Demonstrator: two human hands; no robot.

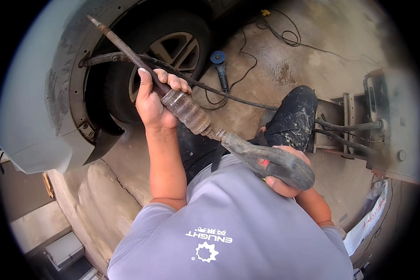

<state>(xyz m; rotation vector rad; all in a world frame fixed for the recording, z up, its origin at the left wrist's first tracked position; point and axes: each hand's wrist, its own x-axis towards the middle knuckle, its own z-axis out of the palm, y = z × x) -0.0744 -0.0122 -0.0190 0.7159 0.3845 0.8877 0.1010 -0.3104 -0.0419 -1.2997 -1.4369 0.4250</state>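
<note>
Across my body, tilted up toward the far left, I hold a slide hammer dent puller point(186, 111) with a long dark rod, a worn ribbed weight and a black loop handle. My left hand point(156, 100) is closed round the rod just above the weight, thumb on one side and fingers on the other. Gripping the loop handle by its red trigger, my right hand point(284, 184) is partly hidden behind it. The rod's pointed tip stands over the pale car fender point(60, 88); from this angle I cannot tell if it touches.
A clamp point(102, 58) at the wheel-arch edge joins a black cable point(219, 92) running right toward a boxy machine point(399, 126) with thick cables. The car wheel point(172, 46) is under the arch. A blue angle grinder point(220, 70) and its cord lie on the concrete floor.
</note>
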